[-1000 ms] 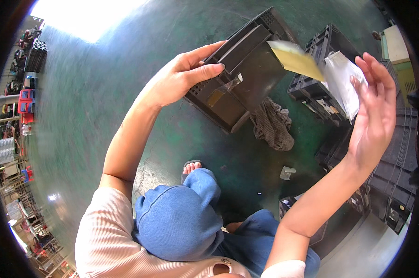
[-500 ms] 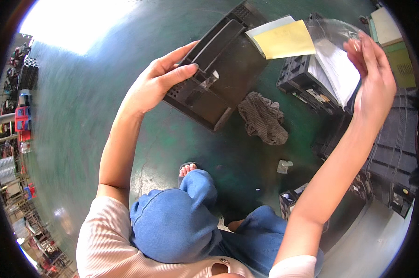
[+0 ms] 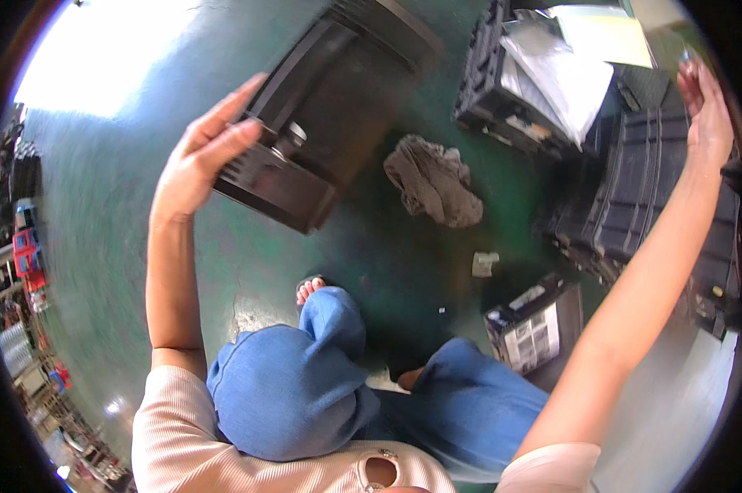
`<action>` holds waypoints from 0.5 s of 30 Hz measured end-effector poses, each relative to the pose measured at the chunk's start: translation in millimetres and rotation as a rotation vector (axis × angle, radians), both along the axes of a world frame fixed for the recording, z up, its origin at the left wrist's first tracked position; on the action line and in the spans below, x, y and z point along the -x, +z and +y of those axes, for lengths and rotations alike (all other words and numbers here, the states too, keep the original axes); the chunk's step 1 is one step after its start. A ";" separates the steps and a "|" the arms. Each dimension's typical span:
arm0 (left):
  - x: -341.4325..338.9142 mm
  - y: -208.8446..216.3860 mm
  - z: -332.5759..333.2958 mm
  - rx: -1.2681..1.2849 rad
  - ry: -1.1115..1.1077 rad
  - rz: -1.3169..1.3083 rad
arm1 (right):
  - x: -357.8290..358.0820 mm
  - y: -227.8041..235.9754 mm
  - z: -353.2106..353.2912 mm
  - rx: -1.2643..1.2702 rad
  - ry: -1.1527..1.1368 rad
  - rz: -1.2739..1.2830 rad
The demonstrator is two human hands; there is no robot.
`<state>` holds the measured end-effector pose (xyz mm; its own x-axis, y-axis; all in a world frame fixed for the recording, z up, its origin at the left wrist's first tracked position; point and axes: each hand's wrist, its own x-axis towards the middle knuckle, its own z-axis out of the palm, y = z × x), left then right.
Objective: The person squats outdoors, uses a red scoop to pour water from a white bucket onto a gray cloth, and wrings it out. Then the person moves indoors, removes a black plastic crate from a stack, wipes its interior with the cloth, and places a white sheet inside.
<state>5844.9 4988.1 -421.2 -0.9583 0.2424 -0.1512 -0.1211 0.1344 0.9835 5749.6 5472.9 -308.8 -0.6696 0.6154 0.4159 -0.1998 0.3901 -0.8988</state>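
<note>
My left hand [image 3: 198,160] grips the near left edge of a black plastic tray [image 3: 313,123], thumb on top and fingers along the side. The tray is tilted and smeared by motion; a small shiny clear piece [image 3: 291,138] shows by its inner edge. Far to the right, my right hand [image 3: 707,115] is raised with its fingers drawn together. Something small and glinting shows at the fingertips, too unclear to name. Beside that hand, a yellow sheet [image 3: 607,37] lies over a black crate [image 3: 479,78] with white papers in clear plastic [image 3: 560,82].
A crumpled dark cloth [image 3: 434,181] and a small clear scrap [image 3: 484,264] lie on the green floor. Dark ribbed crates [image 3: 650,181] stand at the right. A black box with a printed label [image 3: 535,333] sits near my right knee. Shelving [image 3: 26,263] lines the far left.
My left hand and the tray have moved left. My right hand has moved right, away from the crate. The yellow sheet has shifted right, and the clear film near my right hand no longer shows plainly.
</note>
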 end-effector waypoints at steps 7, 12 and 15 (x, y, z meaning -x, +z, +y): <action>11.5 -19.1 -15.5 0.063 0.236 0.032 | -156.2 -82.9 -71.6 -1.403 0.725 -0.309; 11.3 -20.4 -9.7 0.134 0.267 0.056 | -247.3 -230.4 -36.8 -1.335 0.759 -0.524; 9.6 -21.7 -2.5 0.189 0.244 0.068 | -280.0 -288.6 -12.7 -1.375 0.845 -0.727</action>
<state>5835.3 4985.6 -442.9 -0.9942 -0.0222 -0.1050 -0.1069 0.2903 0.9509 6029.6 5460.2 -597.4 -0.8574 -0.4690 -0.2118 -0.4737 0.8801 -0.0315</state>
